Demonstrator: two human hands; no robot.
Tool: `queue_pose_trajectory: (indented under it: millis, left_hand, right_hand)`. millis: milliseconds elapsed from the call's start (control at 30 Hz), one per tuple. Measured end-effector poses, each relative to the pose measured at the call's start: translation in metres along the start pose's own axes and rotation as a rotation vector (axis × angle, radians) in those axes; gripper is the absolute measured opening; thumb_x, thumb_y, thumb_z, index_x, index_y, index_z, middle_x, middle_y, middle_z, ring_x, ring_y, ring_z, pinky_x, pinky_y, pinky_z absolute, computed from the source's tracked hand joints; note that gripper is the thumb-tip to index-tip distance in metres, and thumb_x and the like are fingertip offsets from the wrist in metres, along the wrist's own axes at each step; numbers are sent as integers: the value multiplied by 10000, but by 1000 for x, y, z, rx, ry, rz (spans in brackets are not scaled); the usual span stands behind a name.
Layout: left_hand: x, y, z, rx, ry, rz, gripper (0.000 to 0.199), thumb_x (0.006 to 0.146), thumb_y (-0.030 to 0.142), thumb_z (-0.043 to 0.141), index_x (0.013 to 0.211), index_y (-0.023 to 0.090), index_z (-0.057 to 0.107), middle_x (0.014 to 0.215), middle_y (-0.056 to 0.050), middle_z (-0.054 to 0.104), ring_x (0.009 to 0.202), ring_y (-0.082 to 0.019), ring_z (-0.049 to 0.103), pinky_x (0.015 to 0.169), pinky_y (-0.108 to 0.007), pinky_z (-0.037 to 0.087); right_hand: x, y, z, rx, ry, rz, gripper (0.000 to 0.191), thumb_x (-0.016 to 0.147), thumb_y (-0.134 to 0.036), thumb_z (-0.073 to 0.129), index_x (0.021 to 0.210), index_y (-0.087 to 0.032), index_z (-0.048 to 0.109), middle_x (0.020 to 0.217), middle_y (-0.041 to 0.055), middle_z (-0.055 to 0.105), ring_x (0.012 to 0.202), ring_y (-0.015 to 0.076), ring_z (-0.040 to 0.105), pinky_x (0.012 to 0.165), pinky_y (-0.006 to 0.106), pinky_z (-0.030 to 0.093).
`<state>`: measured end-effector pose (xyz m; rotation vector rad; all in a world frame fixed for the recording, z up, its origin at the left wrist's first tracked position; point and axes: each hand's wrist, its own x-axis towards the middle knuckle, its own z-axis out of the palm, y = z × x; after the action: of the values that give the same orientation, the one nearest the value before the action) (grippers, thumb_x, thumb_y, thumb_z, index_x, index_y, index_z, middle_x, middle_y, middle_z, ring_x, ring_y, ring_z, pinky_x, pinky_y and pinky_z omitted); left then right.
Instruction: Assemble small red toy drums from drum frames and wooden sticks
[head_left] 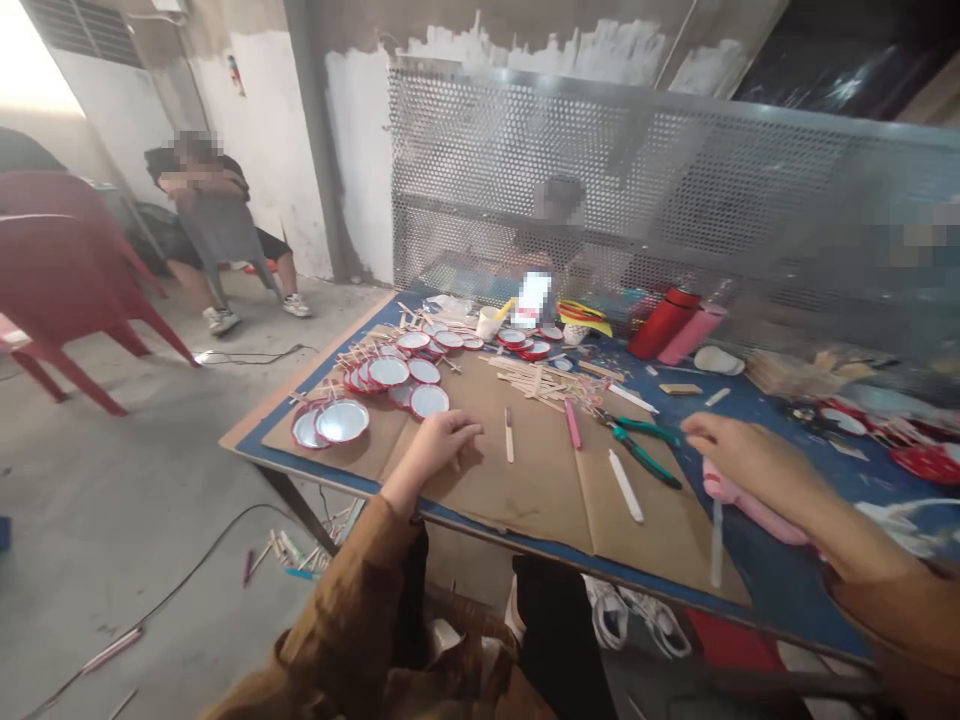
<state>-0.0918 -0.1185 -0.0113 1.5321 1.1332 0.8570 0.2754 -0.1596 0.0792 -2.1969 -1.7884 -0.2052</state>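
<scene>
My left hand [448, 438] rests on the brown cardboard [495, 500] with loosely bent fingers and nothing visible in it. Just beyond it lies a red-rimmed round disc [430, 401] with a shiny pale face. My right hand [724, 448] is over a pink glue gun [765, 512], its fingers bent; whether they grip anything is hidden. From the gun a translucent glue stick [718, 545] sticks out toward me. Between my hands lie a small brush [509, 435], a pink pen-like stick [573, 425], a white stick [625, 486] and green-handled pliers [646, 455].
More red-rimmed discs [343, 421] and a pile of wooden sticks [532, 380] cover the table's far left and middle. A red bottle [664, 323] stands before a perforated metal panel [487, 160]. People sit beyond it and at left, near a red chair [82, 270].
</scene>
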Motion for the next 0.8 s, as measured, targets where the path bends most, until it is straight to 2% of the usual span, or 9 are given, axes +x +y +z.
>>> queue_pose_trajectory:
  millis: [100, 167, 233, 300, 400, 500, 667, 800]
  left_hand:
    - [-7, -3, 2, 37, 65, 88, 226, 825, 350, 516, 713, 158, 559, 510, 57, 507, 355, -53, 426, 359, -167, 284]
    - [-8, -4, 2, 53, 105, 120, 289, 848, 394, 484, 693, 163, 562, 498, 54, 495, 394, -56, 413, 409, -174, 302]
    - [-8, -6, 0, 110, 178, 169, 351, 861, 417, 466, 632, 162, 542, 509, 35, 499, 490, -71, 438, 478, -183, 316]
    - [-8, -7, -2, 185, 222, 206, 421, 867, 455, 450, 572, 159, 498, 523, 24, 485, 542, -79, 422, 519, -201, 294]
    - [-9, -9, -3, 272, 206, 237, 519, 866, 524, 425, 505, 155, 380, 486, 40, 365, 517, -69, 298, 509, -229, 206]
    - [-12, -8, 0, 347, 178, 264, 536, 837, 526, 476, 485, 151, 326, 480, 46, 315, 510, -68, 239, 509, -246, 152]
    - [-16, -2, 4, 500, 142, 297, 366, 803, 366, 519, 511, 164, 431, 520, 17, 473, 513, -83, 342, 511, -248, 154]
    - [-18, 1, 6, 655, 96, 261, 367, 818, 406, 502, 526, 186, 531, 526, -15, 548, 501, -111, 398, 506, -266, 129]
  right_hand:
    - [1, -83, 18, 97, -197, -260, 154, 804, -298, 534, 743, -257, 670, 763, 33, 699, 668, 175, 596, 581, 266, 332]
    - [5, -134, 37, 146, -284, -398, 212, 827, -298, 478, 723, -238, 653, 731, 27, 688, 663, 169, 586, 587, 259, 333]
    - [15, -173, 57, 172, -346, -471, 206, 819, -288, 475, 733, -224, 651, 708, 23, 680, 651, 160, 573, 581, 250, 330]
    - [32, -199, 74, 181, -373, -476, 192, 798, -246, 481, 723, -202, 651, 694, 27, 677, 636, 151, 566, 574, 246, 326]
    - [58, -216, 92, 202, -377, -449, 161, 766, -222, 517, 694, -178, 653, 664, 31, 676, 636, 146, 567, 564, 237, 321]
    - [76, -220, 101, 209, -360, -422, 166, 755, -260, 553, 654, -163, 643, 601, 25, 652, 583, 135, 543, 543, 235, 311]
    - [83, -215, 102, 261, -400, -350, 236, 758, -289, 561, 568, -154, 599, 477, 6, 574, 475, 111, 483, 508, 236, 302]
    - [75, -207, 104, 332, -395, -322, 220, 781, -283, 546, 620, -150, 616, 546, 20, 616, 503, 117, 516, 519, 237, 334]
